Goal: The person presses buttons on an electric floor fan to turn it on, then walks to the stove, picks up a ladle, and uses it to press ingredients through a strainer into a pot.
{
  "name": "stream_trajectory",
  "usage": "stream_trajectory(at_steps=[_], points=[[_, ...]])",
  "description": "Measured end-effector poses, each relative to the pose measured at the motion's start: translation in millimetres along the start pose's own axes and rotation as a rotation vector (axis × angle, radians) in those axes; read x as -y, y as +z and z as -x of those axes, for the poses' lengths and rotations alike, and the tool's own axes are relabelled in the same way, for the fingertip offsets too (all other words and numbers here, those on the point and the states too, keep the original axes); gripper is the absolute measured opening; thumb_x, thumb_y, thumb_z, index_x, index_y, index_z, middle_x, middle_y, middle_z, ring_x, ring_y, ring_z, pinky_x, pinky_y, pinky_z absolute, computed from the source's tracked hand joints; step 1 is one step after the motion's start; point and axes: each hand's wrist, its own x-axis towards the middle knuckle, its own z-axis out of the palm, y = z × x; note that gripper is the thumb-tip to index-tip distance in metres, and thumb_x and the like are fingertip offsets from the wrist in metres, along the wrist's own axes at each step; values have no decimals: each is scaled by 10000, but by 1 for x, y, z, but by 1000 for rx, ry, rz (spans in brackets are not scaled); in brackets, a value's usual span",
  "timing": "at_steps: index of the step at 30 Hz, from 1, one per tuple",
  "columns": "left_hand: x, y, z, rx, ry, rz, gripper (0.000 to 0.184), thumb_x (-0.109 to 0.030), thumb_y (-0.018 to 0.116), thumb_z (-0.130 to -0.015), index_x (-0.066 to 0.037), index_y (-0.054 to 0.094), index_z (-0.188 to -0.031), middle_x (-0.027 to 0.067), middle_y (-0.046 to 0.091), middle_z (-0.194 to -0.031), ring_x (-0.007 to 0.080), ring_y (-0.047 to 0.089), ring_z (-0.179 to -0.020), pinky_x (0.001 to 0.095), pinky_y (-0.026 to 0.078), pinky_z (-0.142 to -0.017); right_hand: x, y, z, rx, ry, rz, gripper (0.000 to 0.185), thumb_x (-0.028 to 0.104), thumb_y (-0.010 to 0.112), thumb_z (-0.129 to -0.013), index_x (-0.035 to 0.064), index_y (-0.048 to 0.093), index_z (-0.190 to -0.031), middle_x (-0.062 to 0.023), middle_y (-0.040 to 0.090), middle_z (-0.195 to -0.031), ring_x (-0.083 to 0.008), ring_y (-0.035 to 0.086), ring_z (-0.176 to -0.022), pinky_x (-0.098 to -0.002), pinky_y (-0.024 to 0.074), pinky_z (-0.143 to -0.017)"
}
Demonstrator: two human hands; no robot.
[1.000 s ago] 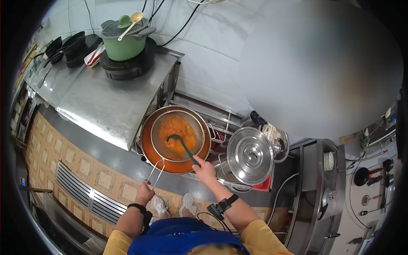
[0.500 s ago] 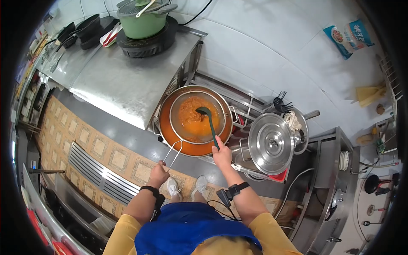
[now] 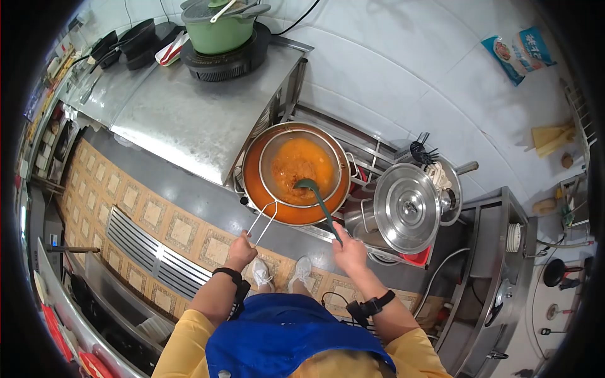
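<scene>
My left hand [image 3: 241, 252] is closed round the wire handle of a round strainer [image 3: 270, 206]. The strainer rests in a large pot [image 3: 253, 201] of orange liquid, and orange pulp [image 3: 293, 169] lies in its mesh. Closed on the handle of a dark green ladle [image 3: 322, 205], my right hand [image 3: 348, 253] is at the pot's lower right. The ladle's head dips into the pulp near the strainer's front rim.
A steel lid [image 3: 408, 208] covers a tall pot right of the large one. At the upper left, a steel counter [image 3: 189, 113] bears a green pot [image 3: 220, 33] on a black cooker. Behind the lid, a pan [image 3: 455, 183] holds utensils. Shelving [image 3: 485, 252] stands at right.
The view has shifted, bringing the large pot further right and higher in the picture. The ladle's head has moved through the pulp toward the strainer's front rim. Both hands keep their holds.
</scene>
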Motion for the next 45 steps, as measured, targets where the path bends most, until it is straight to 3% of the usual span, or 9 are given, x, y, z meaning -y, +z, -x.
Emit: stream_trajectory(at_steps=[6,17,22,29,38,41,42,45], points=[[7,9,-4,-45,29,29,476,-86,632,-603,-90,471,-1050,212,614,-874,376,589,-890,424,462,-777,-19,-19,10,-101,-223,64,482,226,558,-791,242,457,-1262,-130,612,-639,-321,595,-563,-438,464,-527],[4,7,-3,-47,2,2,483,-97,677,-570,-87,488,-1014,197,618,-823,373,598,-845,427,475,-750,0,-20,-48,-135,-56,82,479,254,532,-813,248,433,-1281,-156,619,-649,-356,601,-598,-481,472,-576],[8,10,-5,-62,40,25,475,-88,669,-576,-85,495,-1019,206,623,-827,374,603,-842,433,477,-746,12,-1,-84,-34,-9,188,493,291,448,-853,201,377,-1332,-146,634,-709,-323,620,-645,-453,484,-605],[4,6,-2,-64,15,-1,449,-80,632,-600,-87,498,-1029,208,624,-819,371,604,-845,430,476,-749,31,35,-92,80,-15,261,559,258,460,-847,133,316,-1372,-133,644,-728,-288,634,-667,-420,494,-608],[8,10,-3,-31,31,5,464,-114,637,-630,-110,479,-1067,201,624,-885,363,599,-894,417,474,-784,12,17,-94,-78,55,-193,519,311,500,-844,294,345,-1338,-159,640,-854,-355,608,-807,-469,469,-715],[13,15,-6,-12,15,9,504,-143,700,-564,-98,497,-1023,191,620,-826,365,600,-846,417,474,-758,22,-16,-62,-13,131,-191,473,296,539,-820,286,434,-1281,-173,635,-833,-354,607,-807,-442,465,-717],[14,17,-6,-33,22,38,508,-156,709,-556,-100,499,-1015,192,619,-837,364,597,-856,416,473,-764,12,-7,-54,-97,47,-168,472,294,531,-824,332,419,-1282,-165,633,-803,-354,611,-757,-450,473,-681],[10,13,-4,10,3,5,520,-139,677,-599,-122,478,-1079,188,625,-903,355,596,-913,408,471,-793,2,5,-30,10,2,-7,500,293,522,-829,321,382,-1307,-161,630,-749,-361,609,-694,-463,477,-636]])
